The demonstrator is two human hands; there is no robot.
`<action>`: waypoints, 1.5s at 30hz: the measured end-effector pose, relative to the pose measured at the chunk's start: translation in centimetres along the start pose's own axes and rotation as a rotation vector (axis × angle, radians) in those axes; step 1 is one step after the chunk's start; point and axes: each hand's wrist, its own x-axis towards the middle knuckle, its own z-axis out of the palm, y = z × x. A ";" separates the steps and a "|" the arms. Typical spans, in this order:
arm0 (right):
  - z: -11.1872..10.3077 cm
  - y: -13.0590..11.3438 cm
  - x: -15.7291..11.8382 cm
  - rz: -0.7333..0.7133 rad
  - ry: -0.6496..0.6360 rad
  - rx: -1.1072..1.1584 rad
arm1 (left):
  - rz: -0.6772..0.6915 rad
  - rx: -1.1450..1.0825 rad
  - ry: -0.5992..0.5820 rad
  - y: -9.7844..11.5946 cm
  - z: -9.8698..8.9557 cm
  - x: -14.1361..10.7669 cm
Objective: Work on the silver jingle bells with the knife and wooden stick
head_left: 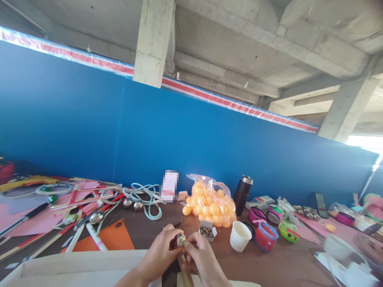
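Note:
Both hands meet low in the middle of the head view. My left hand [163, 249] is closed round a small shiny metal ball [180, 239]. The fingertips of my right hand [199, 253] pinch at the ball's right side. Beneath the hands a wooden stick [186, 275] slants down toward the bottom edge; its upper end is hidden by the fingers. Just beyond my right hand stands a small open box [208, 231] of tiny metal pieces, with a white paper cup [240, 236] to its right.
A clear bag of orange balls [211, 205] and a black bottle [243, 195] stand behind. Sticks, an orange sheet [115, 237] and a coiled pale cord [152, 211] lie left. Colourful rolls [265, 237] and a white glue gun or similar tool [356, 271] lie right. A blue partition [191, 131] rises behind.

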 end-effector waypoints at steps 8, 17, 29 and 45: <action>0.0 -0.2 0.3 -0.088 -0.015 -0.047 | -0.015 -0.117 0.077 -0.5 0.2 0.3; -1.6 -0.8 -0.8 -0.282 0.080 -0.645 | -0.052 -0.213 0.237 -1.6 0.2 0.6; -0.6 -0.6 -1.6 -0.120 0.100 -1.028 | -0.199 -0.192 0.472 -4.3 -0.9 1.4; -0.7 -1.8 -1.5 -0.403 0.032 -0.653 | -0.339 -0.281 0.515 -5.4 -0.8 2.0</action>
